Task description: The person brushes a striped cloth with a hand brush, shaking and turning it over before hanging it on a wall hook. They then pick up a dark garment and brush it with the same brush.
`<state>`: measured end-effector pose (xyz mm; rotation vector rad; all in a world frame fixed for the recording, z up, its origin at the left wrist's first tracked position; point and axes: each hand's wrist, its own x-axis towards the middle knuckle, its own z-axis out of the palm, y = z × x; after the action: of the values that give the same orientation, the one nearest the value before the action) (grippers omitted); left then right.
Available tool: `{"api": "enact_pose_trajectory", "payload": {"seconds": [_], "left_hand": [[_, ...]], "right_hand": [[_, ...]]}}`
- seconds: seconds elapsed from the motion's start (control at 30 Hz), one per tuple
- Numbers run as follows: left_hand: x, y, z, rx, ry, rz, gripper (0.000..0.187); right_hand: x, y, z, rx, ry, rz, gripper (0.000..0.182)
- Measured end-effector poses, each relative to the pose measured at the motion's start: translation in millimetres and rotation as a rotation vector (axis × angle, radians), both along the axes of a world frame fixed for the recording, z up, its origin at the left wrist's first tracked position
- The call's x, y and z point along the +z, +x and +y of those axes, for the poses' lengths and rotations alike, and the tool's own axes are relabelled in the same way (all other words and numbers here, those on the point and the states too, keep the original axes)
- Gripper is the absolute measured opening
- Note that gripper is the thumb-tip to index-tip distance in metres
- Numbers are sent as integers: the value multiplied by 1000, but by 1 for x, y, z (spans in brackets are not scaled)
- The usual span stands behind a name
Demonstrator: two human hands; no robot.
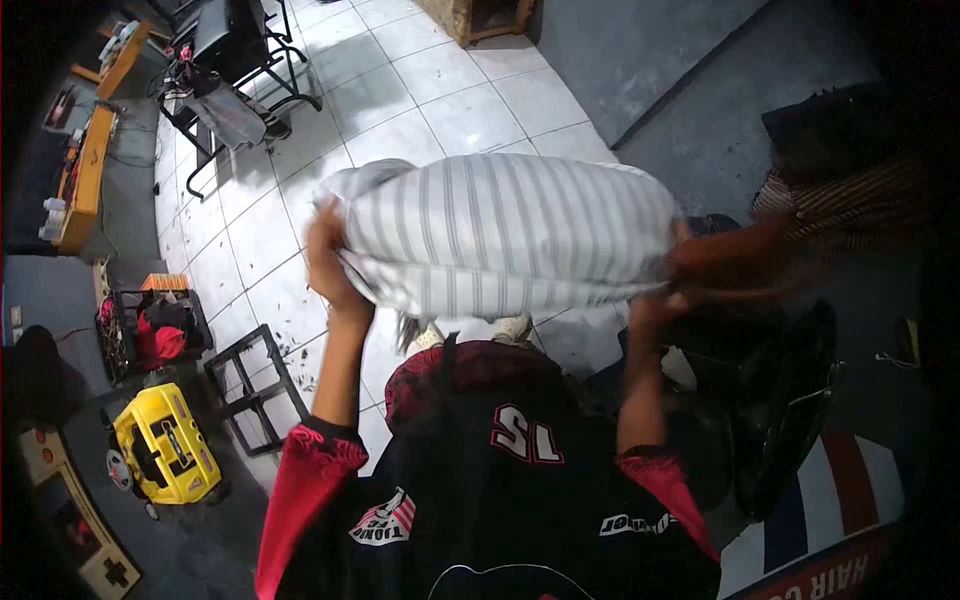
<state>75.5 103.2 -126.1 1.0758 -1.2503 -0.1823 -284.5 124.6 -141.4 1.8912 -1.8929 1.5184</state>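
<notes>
A brown blur (735, 255) by my right hand (665, 302) is hard to make out. That hand and my left hand (330, 262) grip one striped pillow (510, 225) in front of me. It hides some floor (375, 100). Left, one yellow toy car (165, 445) sits beside one black frame (240, 410).

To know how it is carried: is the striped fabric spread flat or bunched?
Bunched: the striped fabric bulges thickly between the left hand and right hand.

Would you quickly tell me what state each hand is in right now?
Left hand: closed on one end of the striped bundle.
Right hand: at its other end; blurred, grip unclear.
</notes>
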Motion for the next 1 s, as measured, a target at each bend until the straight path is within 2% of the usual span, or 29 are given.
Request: {"api": "enact_pose_trajectory", "payload": {"seconds": [0.03, 0.07, 0.1, 0.13, 0.17, 0.23, 0.3, 0.33, 0.37, 0.4, 0.43, 0.47, 0.5, 0.53, 0.6, 0.63, 0.67, 0.7, 0.77, 0.83, 0.87, 0.9, 0.93, 0.97, 1.0], "left_hand": [[-9, -3, 12, -34, 172, -245, 43], [-18, -6, 24, -78, 305, -509, 42], [-62, -4, 41, -183, 604, -602, 43], [-127, 4, 54, -290, 1220, -964, 37], [-169, 20, 74, -611, 1264, -1193, 33], [-214, 48, 109, -1303, 1255, -1615, 25], [-140, 46, 104, -681, 1599, -938, 30], [-127, 48, 94, -682, 1551, -880, 34], [-123, 50, 89, -607, 1217, -655, 34], [-123, 48, 73, -435, 1188, -685, 38], [-130, 49, 54, -283, 990, -523, 43], [-98, 36, 31, -97, 855, -668, 40], [-71, 28, 15, -11, 666, -569, 39], [-30, 16, 3, 46, 577, -493, 38], [47, -10, -3, 18, 384, -211, 34], [76, -19, 1, 65, 296, -250, 35], [90, -26, 4, 61, 207, -119, 40], [98, -35, 7, 109, 27, -100, 42], [69, -35, 16, 182, 3, -235, 36], [23, -39, 28, 171, 76, -294, 30], [-9, -30, 38, 35, 280, -563, 32], [-37, -28, 39, -263, 441, -592, 36], [-100, -12, 50, -493, 1034, -825, 37], [-133, 4, 59, -641, 1154, -906, 31], [-159, 22, 71, -792, 1279, -988, 26]], "right_hand": [[-9, 7, 13, 36, 16, 23, 23], [-34, 8, 26, 56, 272, -43, 22], [-58, 10, 40, 60, 536, -78, 22], [-86, 11, 56, 172, 817, 189, 23], [-115, 14, 79, 278, 982, 74, 18], [-130, 2, 97, 352, 1530, 246, 27], [-113, -8, 83, 366, 1389, 129, 26], [-99, -10, 77, 371, 1327, 67, 26], [-82, -4, 63, 312, 1244, 13, 24], [-75, -1, 50, 251, 1003, 77, 23], [-70, 1, 33, 185, 820, 138, 13], [-61, 1, 15, 136, 717, 100, 14], [-20, 13, 0, 75, 656, 20, 16], [-5, 14, -10, -8, 536, -40, 15], [26, 7, -12, -38, 159, -17, 34], [48, 15, -2, 20, 117, -174, 39], [65, 16, 0, 63, 236, -432, 39], [83, 17, 3, 68, 337, -696, 39], [63, 16, 17, 80, 360, -857, 38], [-4, 19, 33, 167, 285, -584, 37], [-43, 19, 40, 200, 282, -377, 37], [-73, 25, 51, 233, 437, -233, 36], [-76, 39, 60, 145, 887, -55, 36], [-95, 43, 68, 152, 1376, 8, 32], [-95, 42, 79, 284, 1512, 235, 30]]}}
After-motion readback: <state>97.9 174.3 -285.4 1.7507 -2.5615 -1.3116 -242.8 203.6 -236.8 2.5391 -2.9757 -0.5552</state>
